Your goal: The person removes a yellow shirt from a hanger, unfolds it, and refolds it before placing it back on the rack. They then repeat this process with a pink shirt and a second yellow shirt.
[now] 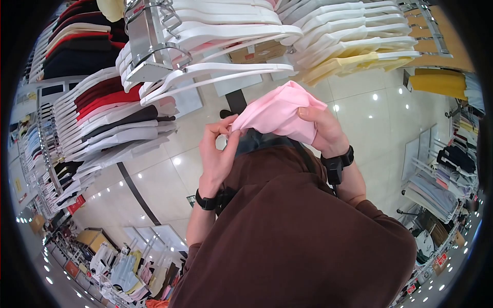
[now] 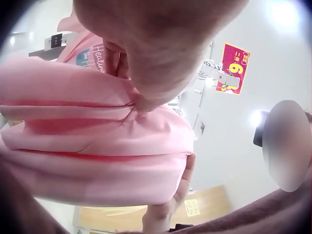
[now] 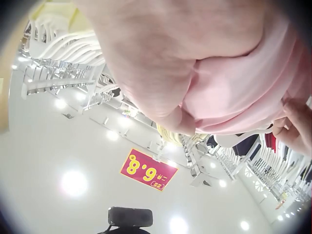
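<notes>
Shop interior, glossy pale tiled floor [image 1: 370, 108]. Garment [image 1: 280, 113]: pink, soft and limp, bunched into a rounded bundle of stacked folds, held in the air between both hands in front of the chest. Left hand [image 1: 218, 154] pinches one gathered edge between thumb and fingertips. Right hand [image 1: 321, 131] clasps the bundle's opposite side, fingers curled over the cloth. A printed label [image 2: 95, 56] shows among the folds by the left thumb.

Step in hand, as judged: gathering or folding the cloth, roughly midway. A next move would call for a firm pinch at the edge and a smoothing sweep, since such fabric slumps and slips.

Just beyond the hands, white moulded hangers [image 1: 215, 72] crowd a bright metal rail [image 1: 149, 41]. Dark and red shirts [image 1: 113, 97] hang left of the left hand, and yellow shirts [image 1: 349, 61] hang beyond the right hand.
</notes>
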Action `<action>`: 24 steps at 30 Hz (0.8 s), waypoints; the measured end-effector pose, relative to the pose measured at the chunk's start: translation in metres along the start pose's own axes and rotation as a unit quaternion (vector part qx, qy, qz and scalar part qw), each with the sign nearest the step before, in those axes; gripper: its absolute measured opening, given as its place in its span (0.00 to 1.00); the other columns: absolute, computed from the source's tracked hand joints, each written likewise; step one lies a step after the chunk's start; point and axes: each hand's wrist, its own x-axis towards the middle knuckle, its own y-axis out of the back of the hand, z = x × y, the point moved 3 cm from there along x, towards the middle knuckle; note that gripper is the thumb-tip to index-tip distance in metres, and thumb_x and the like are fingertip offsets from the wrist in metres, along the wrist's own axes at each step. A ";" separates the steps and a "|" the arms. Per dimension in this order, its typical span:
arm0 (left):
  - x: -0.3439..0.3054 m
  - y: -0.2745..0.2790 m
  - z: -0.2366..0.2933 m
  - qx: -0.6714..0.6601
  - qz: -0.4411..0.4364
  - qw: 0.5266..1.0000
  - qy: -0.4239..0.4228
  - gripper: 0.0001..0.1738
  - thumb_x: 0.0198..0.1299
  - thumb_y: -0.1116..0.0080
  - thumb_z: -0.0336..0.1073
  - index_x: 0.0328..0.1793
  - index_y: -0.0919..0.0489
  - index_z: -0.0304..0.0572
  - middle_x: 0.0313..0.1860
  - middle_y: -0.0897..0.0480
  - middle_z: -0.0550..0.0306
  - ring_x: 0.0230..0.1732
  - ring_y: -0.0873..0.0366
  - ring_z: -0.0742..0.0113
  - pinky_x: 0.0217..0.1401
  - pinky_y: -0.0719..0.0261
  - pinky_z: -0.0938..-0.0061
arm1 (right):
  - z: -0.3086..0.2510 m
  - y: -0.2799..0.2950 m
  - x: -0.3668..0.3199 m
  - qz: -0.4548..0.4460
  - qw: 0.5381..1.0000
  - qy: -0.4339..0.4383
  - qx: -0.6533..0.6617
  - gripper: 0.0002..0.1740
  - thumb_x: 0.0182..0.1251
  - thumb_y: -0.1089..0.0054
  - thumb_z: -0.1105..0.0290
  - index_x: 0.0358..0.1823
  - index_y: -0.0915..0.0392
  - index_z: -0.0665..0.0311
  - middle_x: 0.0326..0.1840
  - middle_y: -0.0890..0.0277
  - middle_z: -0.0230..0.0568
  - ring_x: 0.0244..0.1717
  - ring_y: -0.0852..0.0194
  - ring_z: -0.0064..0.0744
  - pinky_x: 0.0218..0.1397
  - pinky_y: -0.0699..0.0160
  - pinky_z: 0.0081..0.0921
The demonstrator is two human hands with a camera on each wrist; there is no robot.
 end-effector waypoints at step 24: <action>0.007 0.041 0.035 -0.043 -0.234 0.967 0.093 0.11 0.64 0.28 0.24 0.41 0.23 0.40 0.52 0.13 0.53 0.48 0.17 0.63 0.53 0.20 0.70 | -0.015 0.020 -0.009 -0.080 0.995 -0.024 -0.058 0.44 0.66 0.20 0.66 0.81 0.31 0.69 0.71 0.20 0.43 0.71 0.20 0.35 0.74 0.20 0.36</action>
